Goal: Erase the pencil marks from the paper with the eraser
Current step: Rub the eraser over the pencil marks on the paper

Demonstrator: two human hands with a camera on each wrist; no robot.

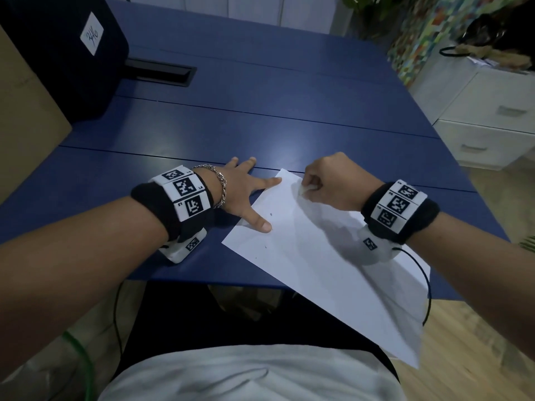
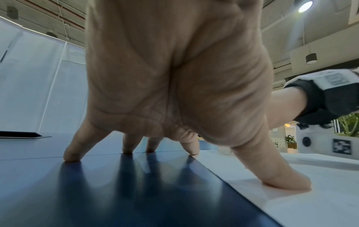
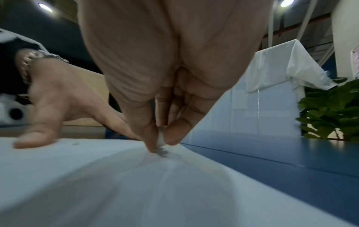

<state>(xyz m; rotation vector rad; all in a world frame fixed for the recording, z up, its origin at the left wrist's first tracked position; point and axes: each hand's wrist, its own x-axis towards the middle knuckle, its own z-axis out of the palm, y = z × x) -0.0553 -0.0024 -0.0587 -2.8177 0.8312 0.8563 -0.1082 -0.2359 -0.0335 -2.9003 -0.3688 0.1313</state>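
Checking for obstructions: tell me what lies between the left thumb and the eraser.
Only bare paper with a few dark specks, as the head view shows; the eraser sits pinched in the right hand.

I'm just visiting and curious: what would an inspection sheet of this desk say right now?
Surface: blue table, seams across it.
Job's things: white paper lying askew, near end overhanging the edge; small white eraser pressed to the far corner.
Clutter: dark box with label, cardboard beside it.
Hands: left hand spread, thumb and forefinger pressing the paper; right hand pinches the eraser.
Cables: black wire from the right wrist.
Surroundings: white drawers, plant.
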